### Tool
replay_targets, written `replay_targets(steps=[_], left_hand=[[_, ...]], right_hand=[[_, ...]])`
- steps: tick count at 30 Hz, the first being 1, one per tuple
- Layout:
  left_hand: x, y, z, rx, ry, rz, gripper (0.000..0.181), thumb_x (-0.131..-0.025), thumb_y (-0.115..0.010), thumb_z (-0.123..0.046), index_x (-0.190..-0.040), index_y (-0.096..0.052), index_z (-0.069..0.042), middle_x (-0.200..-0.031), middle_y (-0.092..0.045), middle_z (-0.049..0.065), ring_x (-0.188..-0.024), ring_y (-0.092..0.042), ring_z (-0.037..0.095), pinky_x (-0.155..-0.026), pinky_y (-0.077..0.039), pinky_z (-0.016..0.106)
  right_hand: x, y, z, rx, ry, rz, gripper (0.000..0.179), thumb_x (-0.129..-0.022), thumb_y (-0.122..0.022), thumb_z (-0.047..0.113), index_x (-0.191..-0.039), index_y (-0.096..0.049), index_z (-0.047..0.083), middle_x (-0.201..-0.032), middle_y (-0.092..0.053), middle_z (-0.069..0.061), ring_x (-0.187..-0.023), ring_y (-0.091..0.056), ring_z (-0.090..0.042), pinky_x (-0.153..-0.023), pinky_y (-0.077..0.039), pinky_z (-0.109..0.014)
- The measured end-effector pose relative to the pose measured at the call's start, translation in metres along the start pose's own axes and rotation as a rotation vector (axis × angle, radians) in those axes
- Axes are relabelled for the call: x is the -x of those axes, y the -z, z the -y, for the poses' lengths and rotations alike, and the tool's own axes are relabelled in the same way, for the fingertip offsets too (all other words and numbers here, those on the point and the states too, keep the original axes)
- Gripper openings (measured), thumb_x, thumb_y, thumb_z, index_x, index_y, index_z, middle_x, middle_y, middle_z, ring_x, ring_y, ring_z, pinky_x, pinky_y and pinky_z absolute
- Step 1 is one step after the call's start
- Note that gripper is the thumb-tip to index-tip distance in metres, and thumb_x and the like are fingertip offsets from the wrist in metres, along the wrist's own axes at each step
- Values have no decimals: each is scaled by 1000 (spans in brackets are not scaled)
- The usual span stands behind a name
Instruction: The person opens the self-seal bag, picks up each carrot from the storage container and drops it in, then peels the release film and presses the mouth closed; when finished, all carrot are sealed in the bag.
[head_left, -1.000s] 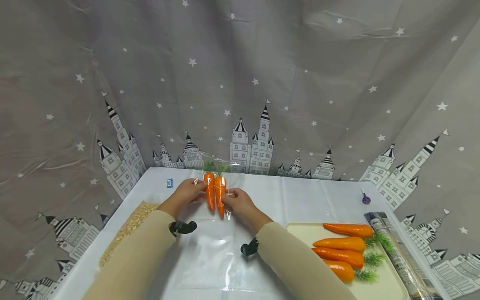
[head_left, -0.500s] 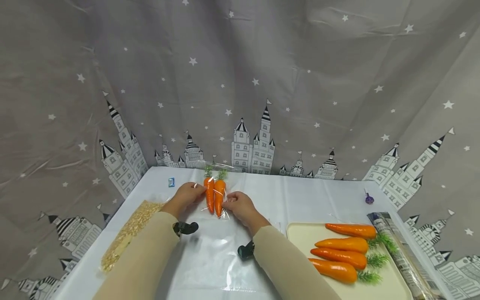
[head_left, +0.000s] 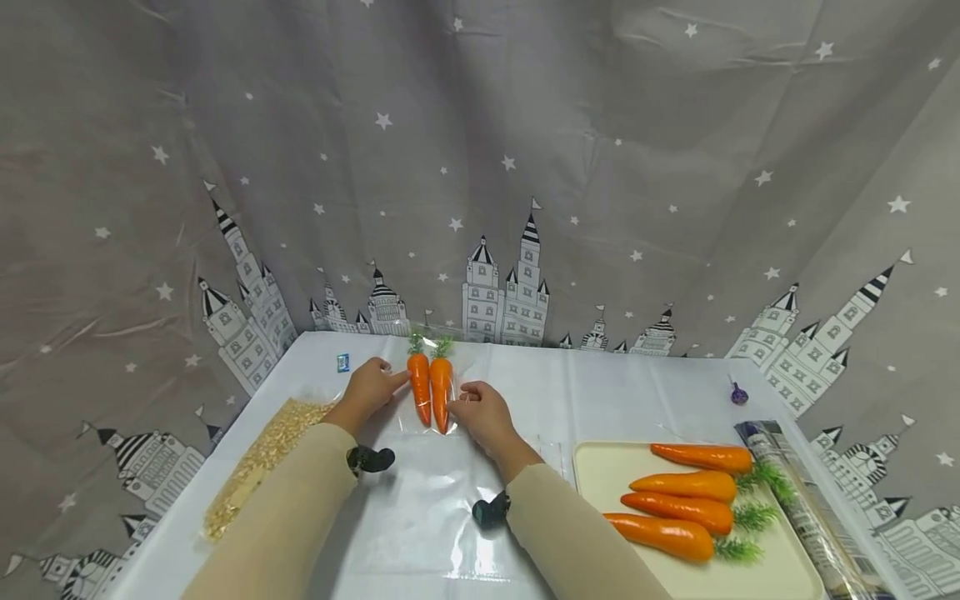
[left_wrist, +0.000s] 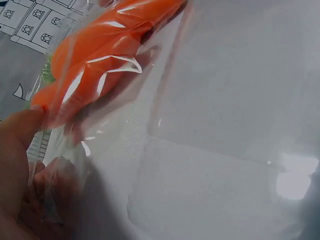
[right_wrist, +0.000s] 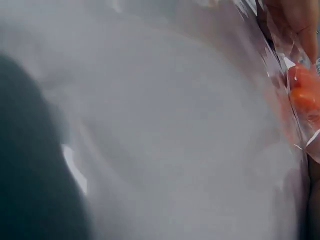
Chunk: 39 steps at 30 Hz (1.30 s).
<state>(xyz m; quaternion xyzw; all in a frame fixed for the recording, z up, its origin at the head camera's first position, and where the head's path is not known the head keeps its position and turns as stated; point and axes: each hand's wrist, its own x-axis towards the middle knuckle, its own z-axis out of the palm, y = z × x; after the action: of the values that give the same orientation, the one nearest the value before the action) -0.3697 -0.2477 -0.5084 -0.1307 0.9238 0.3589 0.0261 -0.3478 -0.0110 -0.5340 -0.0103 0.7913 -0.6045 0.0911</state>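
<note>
Two orange carrots (head_left: 431, 392) with green tops lie side by side inside a clear plastic bag (head_left: 459, 367) at the middle back of the table. My left hand (head_left: 370, 390) holds the bag's left side, the thumb against a carrot and the other fingers curled beside the film in the left wrist view. At the bag's right side, near the carrot tips, my right hand (head_left: 483, 417) pinches the film. The right wrist view shows only a bit of orange carrot (right_wrist: 304, 95) behind shiny film, beside fingers.
A large clear plastic sheet or bag (head_left: 427, 533) lies flat in front. Several carrots (head_left: 678, 504) rest on a cream tray (head_left: 596, 458) at right, beside a long wrapped package (head_left: 802, 508). A bag of pale shavings (head_left: 262, 458), a small blue packet (head_left: 342, 362) and a purple item (head_left: 738, 394) lie around.
The bag with the two carrots has come down slightly and lies flatter. Both hands stay at its sides, and my right hand has shifted slightly.
</note>
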Motion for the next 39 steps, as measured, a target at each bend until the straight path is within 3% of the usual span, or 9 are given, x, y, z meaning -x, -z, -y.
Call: replay_targets(steps=[7, 10, 13, 18, 23, 28, 31, 35, 39], left_hand=[[7, 2, -3, -51, 7, -9, 81, -102, -57, -56, -147, -41, 10, -145, -53, 34, -128, -57, 45, -111, -47, 55], [11, 3, -8, -104, -13, -4, 85, -103, -52, -57, -150, -36, 13, -149, -45, 39, -138, -48, 51, -117, -40, 60], [17, 4, -12, -179, -30, -18, 86, -104, -51, -57, -149, -35, 15, -146, -42, 43, -136, -47, 55, -116, -39, 63], [33, 10, -23, -297, -57, -86, 81, -104, -54, -54, -144, -39, 15, -135, -44, 43, -120, -54, 57, -104, -48, 67], [65, 6, -41, -313, -196, -160, 70, -102, -58, -48, -144, -49, 7, -135, -49, 35, -117, -56, 53, -96, -51, 67], [109, -16, -66, -273, -379, -182, 57, -98, -68, -44, -136, -61, -1, -128, -60, 25, -111, -60, 46, -90, -52, 61], [133, -37, -74, -222, -478, -146, 48, -97, -70, -41, -129, -67, -5, -126, -66, 18, -115, -62, 40, -95, -51, 59], [163, -65, -73, -163, -585, -62, 38, -96, -74, -36, -122, -69, -9, -127, -68, 12, -123, -62, 36, -102, -49, 59], [185, -91, -68, -149, -679, 46, 38, -93, -77, -37, -121, -68, -12, -127, -66, 7, -120, -61, 34, -100, -49, 58]], right_hand=[[8, 12, 5, -167, -70, -61, 57, -95, -76, 33, -145, -58, 10, -142, -61, -13, -127, -61, -28, -108, -53, -43], [20, 27, 12, -205, -77, -110, 58, -96, -75, 33, -146, -57, 9, -147, -56, -15, -131, -59, -30, -110, -52, -45], [38, 45, 20, -213, -58, -134, 55, -97, -74, 32, -144, -59, 8, -144, -58, -13, -129, -60, -29, -109, -53, -44], [67, 80, 25, -88, 25, -159, 49, -98, -72, 36, -139, -63, 11, -141, -63, -9, -129, -62, -27, -108, -53, -46], [96, 111, 14, 61, 96, -154, 45, -99, -73, 33, -137, -64, 11, -139, -66, -9, -127, -64, -26, -106, -54, -47], [120, 131, 1, 133, 125, -112, 41, -97, -75, 32, -133, -65, 15, -131, -70, -8, -120, -67, -20, -103, -57, -43], [129, 139, -6, 141, 137, -90, 42, -96, -77, 31, -133, -66, 13, -129, -71, -8, -119, -67, -20, -105, -56, -44], [140, 145, -17, 206, 165, -55, 41, -95, -79, 26, -130, -67, 10, -128, -71, -9, -122, -67, -26, -106, -54, -48], [151, 149, -29, 400, 230, -18, 41, -91, -83, 26, -127, -70, 11, -130, -70, -7, -126, -65, -31, -108, -52, -53]])
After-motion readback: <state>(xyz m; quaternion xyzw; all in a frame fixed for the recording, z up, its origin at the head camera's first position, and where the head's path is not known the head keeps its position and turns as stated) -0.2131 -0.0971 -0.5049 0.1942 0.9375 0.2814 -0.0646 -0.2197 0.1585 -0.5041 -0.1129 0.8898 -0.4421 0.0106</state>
